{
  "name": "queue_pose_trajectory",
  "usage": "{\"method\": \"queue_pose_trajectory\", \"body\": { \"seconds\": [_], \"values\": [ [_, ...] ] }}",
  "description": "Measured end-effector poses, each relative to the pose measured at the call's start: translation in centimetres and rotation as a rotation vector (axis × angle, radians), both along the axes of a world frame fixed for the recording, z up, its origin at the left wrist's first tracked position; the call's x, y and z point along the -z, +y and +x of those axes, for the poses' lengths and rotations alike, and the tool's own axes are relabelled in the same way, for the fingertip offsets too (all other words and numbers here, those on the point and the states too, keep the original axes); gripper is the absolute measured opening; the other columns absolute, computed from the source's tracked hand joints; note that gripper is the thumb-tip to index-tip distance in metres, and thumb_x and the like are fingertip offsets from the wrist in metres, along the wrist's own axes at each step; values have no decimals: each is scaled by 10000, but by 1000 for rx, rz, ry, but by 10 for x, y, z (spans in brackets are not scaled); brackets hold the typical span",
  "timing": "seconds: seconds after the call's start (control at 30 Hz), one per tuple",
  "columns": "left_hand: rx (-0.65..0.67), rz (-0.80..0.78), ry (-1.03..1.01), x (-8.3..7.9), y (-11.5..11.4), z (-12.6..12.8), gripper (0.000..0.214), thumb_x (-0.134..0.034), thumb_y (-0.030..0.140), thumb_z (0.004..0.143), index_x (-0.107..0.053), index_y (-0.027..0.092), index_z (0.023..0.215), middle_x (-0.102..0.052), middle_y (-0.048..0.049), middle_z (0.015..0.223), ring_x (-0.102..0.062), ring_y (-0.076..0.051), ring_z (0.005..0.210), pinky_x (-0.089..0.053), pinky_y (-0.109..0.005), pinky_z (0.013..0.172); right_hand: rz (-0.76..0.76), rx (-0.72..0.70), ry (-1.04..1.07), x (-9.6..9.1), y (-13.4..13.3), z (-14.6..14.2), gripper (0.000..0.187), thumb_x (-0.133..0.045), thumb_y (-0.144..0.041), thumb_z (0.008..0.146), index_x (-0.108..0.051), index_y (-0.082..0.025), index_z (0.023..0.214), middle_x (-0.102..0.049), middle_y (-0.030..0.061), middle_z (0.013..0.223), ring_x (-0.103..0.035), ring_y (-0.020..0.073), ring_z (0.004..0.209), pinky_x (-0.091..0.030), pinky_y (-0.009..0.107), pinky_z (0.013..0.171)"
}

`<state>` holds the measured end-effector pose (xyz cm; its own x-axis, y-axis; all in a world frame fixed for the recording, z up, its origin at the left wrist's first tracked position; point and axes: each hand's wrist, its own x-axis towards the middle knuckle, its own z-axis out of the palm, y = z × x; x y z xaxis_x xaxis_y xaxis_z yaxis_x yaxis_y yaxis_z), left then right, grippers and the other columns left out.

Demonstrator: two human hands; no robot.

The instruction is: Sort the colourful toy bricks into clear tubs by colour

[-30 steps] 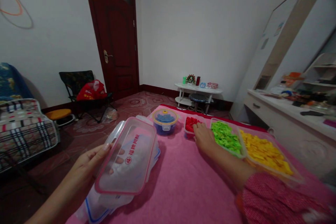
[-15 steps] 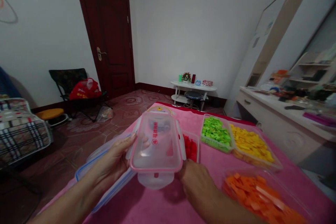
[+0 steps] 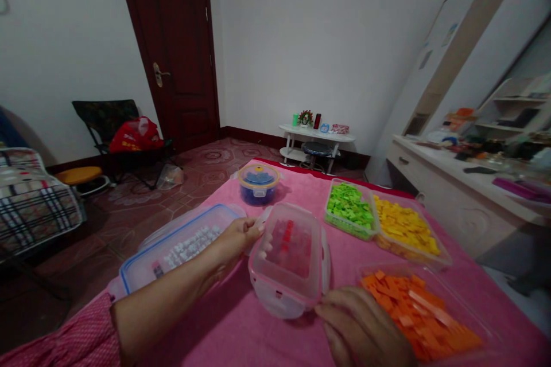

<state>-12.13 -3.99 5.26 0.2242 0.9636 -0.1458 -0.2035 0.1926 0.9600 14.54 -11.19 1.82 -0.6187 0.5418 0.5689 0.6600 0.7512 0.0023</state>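
Observation:
A clear plastic food container (image 3: 284,298) with red pieces in it stands on the pink cloth in front of me. Its translucent pink-rimmed lid (image 3: 297,235), printed in red, rests on top, and its side flaps stick out. My left hand (image 3: 236,241) is closed at the lid's left side, thumb on top near the flap, the other fingers partly hidden. At the front right corner, my right hand (image 3: 361,327) touches the container with bent fingers pressed together. Just left lies a blue-rimmed lidded container (image 3: 185,223) with whitish pieces inside.
A round yellow-rimmed container (image 3: 258,183) of blue pieces stands behind. To the right are open boxes of green pieces (image 3: 350,206), yellow pieces (image 3: 404,226) and orange pieces (image 3: 417,309). A cluttered white desk (image 3: 456,183) flanks the table on the right.
The pink-rimmed lid has come down from the air onto the container of red pieces. The container is closer to me, and my right hand has moved right and nearer.

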Motion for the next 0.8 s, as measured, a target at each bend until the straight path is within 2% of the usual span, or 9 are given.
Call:
{"method": "queue_pose_trajectory", "body": {
  "seconds": [0.07,0.13,0.2,0.3,0.37,0.5,0.63,0.73,0.8],
  "values": [
    [-22,85,123,3,7,3,394,-676,373,716,-645,94,991,-657,-42,678,-569,-132,547,-432,-221,540,-4,119,65,0,6,-4,425,-544,-246,811,-553,-313,1230,-604,56,1224,-550,252,1149,-492,394,910],
    [-58,184,300,7,13,2,348,-631,347,733,-649,98,975,-657,-46,711,-593,-166,633,-448,-246,608,-23,176,81,2,12,-13,546,-551,-340,814,-460,-259,1345,-446,102,1402,-434,305,1270,-461,452,956],
    [-148,290,531,13,17,-3,308,-626,314,708,-663,110,936,-659,-54,753,-597,-191,712,-449,-262,673,-70,152,39,6,17,-22,649,-548,-423,814,-382,-212,1405,-316,129,1485,-349,320,1328,-455,466,967],
    [-214,365,767,18,16,-13,260,-634,294,678,-673,131,876,-649,-45,737,-588,-196,723,-442,-262,692,-130,78,-47,13,20,-28,700,-554,-442,808,-355,-168,1420,-277,143,1501,-295,309,1359,-457,453,974],
    [-145,322,768,19,13,-16,237,-615,299,698,-662,129,856,-627,-28,687,-577,-176,675,-441,-243,635,-137,76,-75,16,19,-28,702,-571,-391,797,-351,-160,1423,-289,133,1497,-291,303,1362,-450,444,986],
    [11,164,641,16,4,-16,277,-595,338,739,-621,115,902,-560,16,625,-484,-101,466,-368,-189,413,-89,133,-75,19,14,-29,658,-572,-291,786,-385,-177,1406,-344,109,1475,-357,292,1330,-461,420,981],
    [71,88,550,11,1,-17,325,-627,379,744,-631,122,944,-579,13,593,-463,-77,383,-337,-160,346,-23,152,-94,22,14,-33,617,-588,-265,773,-443,-185,1368,-392,117,1447,-399,299,1302,-466,416,974],
    [151,-62,510,4,0,-16,450,-615,411,768,-591,151,1135,-615,-9,551,-493,-102,333,-344,-165,331,-3,181,-124,24,17,-37,591,-594,-241,770,-473,-177,1345,-417,149,1425,-405,327,1292,-465,433,962],
    [191,-163,461,0,-3,-13,611,-614,446,776,-468,171,1301,-622,-16,506,-516,-130,315,-378,-186,343,-15,193,-141,24,18,-38,565,-586,-227,773,-493,-170,1327,-431,169,1409,-410,338,1286,-470,437,951]
  ]
}}
